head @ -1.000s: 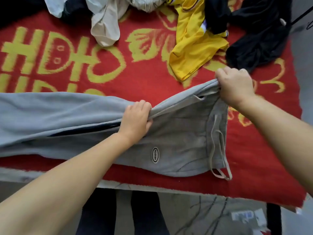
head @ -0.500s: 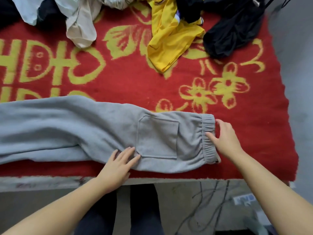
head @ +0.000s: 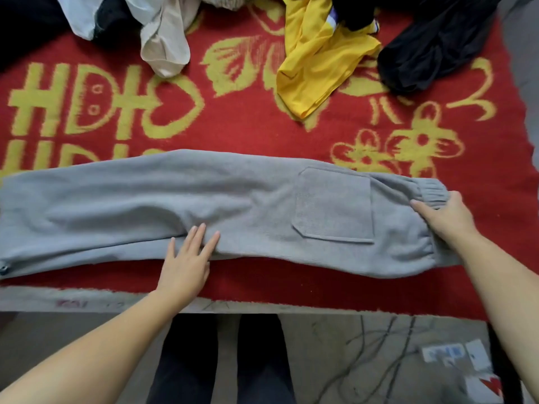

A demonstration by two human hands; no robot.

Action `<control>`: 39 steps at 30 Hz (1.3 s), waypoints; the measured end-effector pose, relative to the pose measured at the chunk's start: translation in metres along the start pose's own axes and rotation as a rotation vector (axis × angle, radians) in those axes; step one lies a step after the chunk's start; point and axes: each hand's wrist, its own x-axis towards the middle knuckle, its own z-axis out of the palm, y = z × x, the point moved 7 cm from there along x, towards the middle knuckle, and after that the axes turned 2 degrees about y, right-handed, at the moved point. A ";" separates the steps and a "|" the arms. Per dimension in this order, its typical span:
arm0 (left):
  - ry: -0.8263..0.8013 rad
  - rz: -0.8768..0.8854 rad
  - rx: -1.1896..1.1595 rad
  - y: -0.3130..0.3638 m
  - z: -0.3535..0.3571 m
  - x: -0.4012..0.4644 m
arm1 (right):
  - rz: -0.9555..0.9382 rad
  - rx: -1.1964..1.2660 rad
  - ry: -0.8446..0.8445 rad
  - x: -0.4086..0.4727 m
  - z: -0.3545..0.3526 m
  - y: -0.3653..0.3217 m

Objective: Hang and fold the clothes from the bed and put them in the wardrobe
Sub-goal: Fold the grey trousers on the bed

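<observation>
Trousers (head: 180, 205) of grey cloth lie folded lengthwise across the red blanket (head: 262, 129), near its front edge. Your left hand (head: 186, 263) presses flat on them, fingers straight. Your right hand (head: 446, 217) rests on the waistband (head: 431, 191), fingers straight too.

Sweatpants (head: 204, 205) lie flat across near part of blanket (head: 250, 132), waistband (head: 431, 193) to right, legs running off left. Back pocket (head: 334, 205) faces up near waistband. Left hand (head: 186, 263) rests on near edge of sweatpants, middle. Right hand (head: 446, 220) on waistband end. Behind, along far edge: 1 pile of clothes (head: 163, 33) left, jersey (head: 318, 59) centre-right, dark garment (head: 431, 45) far right. Cables (head: 364, 357) on floor, near right.
</observation>
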 end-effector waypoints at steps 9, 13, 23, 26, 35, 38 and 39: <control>0.157 -0.355 -0.144 -0.067 -0.018 0.026 | 0.202 -0.022 -0.175 -0.009 0.045 0.043; -0.066 -0.502 -0.079 -0.097 -0.005 0.040 | 0.164 -0.162 -0.131 0.001 0.037 0.038; 0.020 0.018 0.023 -0.124 0.004 -0.028 | 0.153 -0.279 -0.029 0.001 0.024 0.022; -0.040 -0.081 -0.035 -0.106 0.014 -0.021 | 0.077 -0.253 -0.048 -0.008 0.015 0.004; -0.238 -0.388 -1.821 0.079 -0.056 0.035 | -0.546 -0.007 -0.104 -0.150 -0.007 -0.211; -0.317 -0.424 -2.293 0.067 -0.069 0.042 | -0.549 0.275 -0.548 -0.208 0.053 -0.259; -0.286 -0.434 -2.409 0.047 -0.068 0.039 | -0.501 0.354 -0.674 -0.218 0.075 -0.264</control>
